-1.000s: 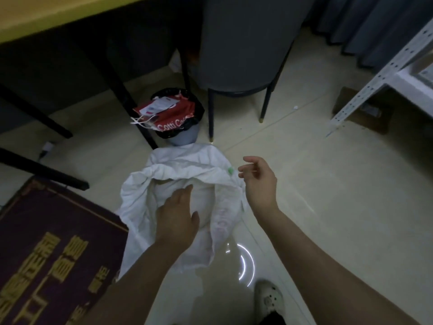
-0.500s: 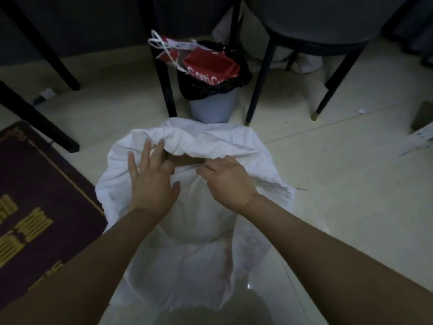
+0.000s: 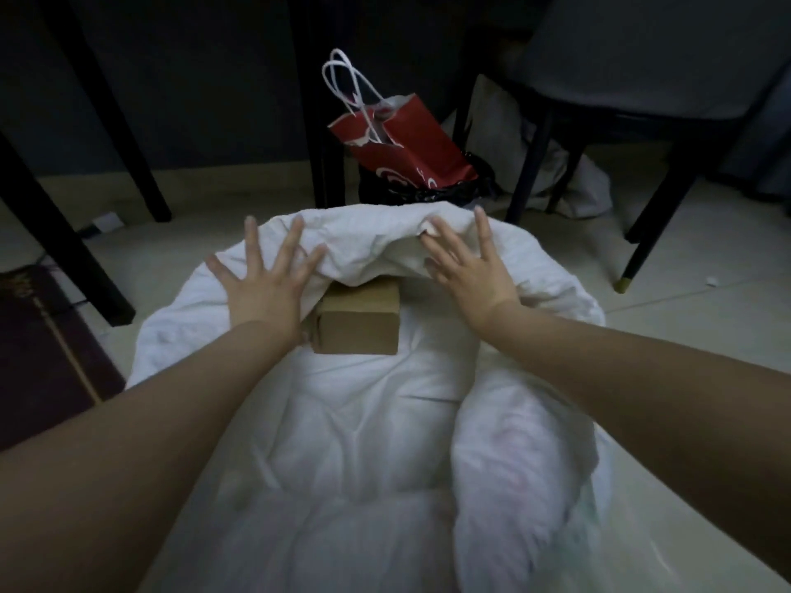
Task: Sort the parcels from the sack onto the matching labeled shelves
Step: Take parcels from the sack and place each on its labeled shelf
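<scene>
A white sack (image 3: 368, 421) lies open on the floor and fills the lower middle of the head view. A brown cardboard parcel (image 3: 358, 319) sits in its mouth, its far end hidden under the sack's raised rim. My left hand (image 3: 265, 284) is spread flat, fingers straight, on the rim just left of the parcel. My right hand (image 3: 468, 271) is spread the same way on the rim to the right of the parcel. Neither hand holds the parcel. No shelves show.
Behind the sack stands a bin with a black liner (image 3: 432, 192) and a red paper bag (image 3: 406, 143) in it. Black table legs (image 3: 321, 122) rise at left and middle, a dark chair (image 3: 642, 100) at right. A dark red mat (image 3: 38, 357) lies at the left edge.
The view has dropped closer to the sack. Both hands have spread apart and opened flat on the rim, widening the mouth, so the brown parcel now shows between them.
</scene>
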